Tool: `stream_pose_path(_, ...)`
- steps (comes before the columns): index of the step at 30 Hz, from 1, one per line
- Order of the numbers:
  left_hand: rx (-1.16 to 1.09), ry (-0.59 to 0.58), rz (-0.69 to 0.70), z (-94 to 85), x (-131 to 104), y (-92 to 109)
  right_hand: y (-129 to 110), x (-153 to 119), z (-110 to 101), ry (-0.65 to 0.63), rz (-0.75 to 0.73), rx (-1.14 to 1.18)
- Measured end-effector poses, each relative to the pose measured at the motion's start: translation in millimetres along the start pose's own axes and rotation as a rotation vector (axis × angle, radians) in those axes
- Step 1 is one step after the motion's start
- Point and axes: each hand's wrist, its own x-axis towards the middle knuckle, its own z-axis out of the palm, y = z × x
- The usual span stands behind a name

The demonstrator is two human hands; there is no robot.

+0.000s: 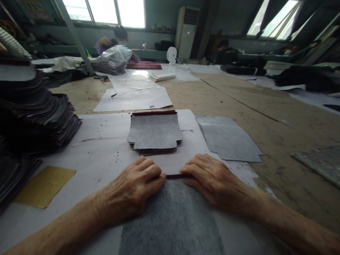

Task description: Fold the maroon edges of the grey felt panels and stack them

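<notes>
A grey fabric piece (pixel 170 219) with a narrow dark red folded edge lies flat in front of me on white paper. My left hand (pixel 142 184) is closed, its curled fingers and thumb on the left end of that edge. At the right end, my right hand (pixel 209 177) grips the same edge with fingers and thumb; its fingertips are partly hidden. Just beyond my hands sits a small stack of similar grey pieces (pixel 155 131), notched at the near corners, with dark red along its far side.
Tall piles of dark fabric pieces (pixel 34 109) stand at the left, near a tan card (pixel 46 186). A loose grey piece (pixel 230 138) lies to the right, white sheets (pixel 135 99) farther back. A co-worker (pixel 120 35) sits across the table behind a plastic bag (pixel 113 60).
</notes>
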Motion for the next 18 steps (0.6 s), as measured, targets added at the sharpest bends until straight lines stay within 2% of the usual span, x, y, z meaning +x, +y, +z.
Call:
stream_pose_path(4,-0.009,0.014,-0.012,-0.7,0,1,5,1,-4,-0.062,-0.035,-0.020)
stream_pose_path(10,-0.037,0.035,-0.030,1.5,-4,-3,7,-6,-2,-0.036,-0.110,-0.088)
stream_pose_path(12,-0.109,0.067,-0.086,0.4,-9,-7,6,-8,-1,-0.013,-0.111,-0.094)
stream_pose_path(15,-0.194,0.163,-0.249,-8.4,-15,-10,5,-10,0,0.015,-0.106,-0.091)
stream_pose_path(18,-0.117,0.227,-0.308,-20.0,-6,1,5,-10,1,0.025,-0.112,-0.092)
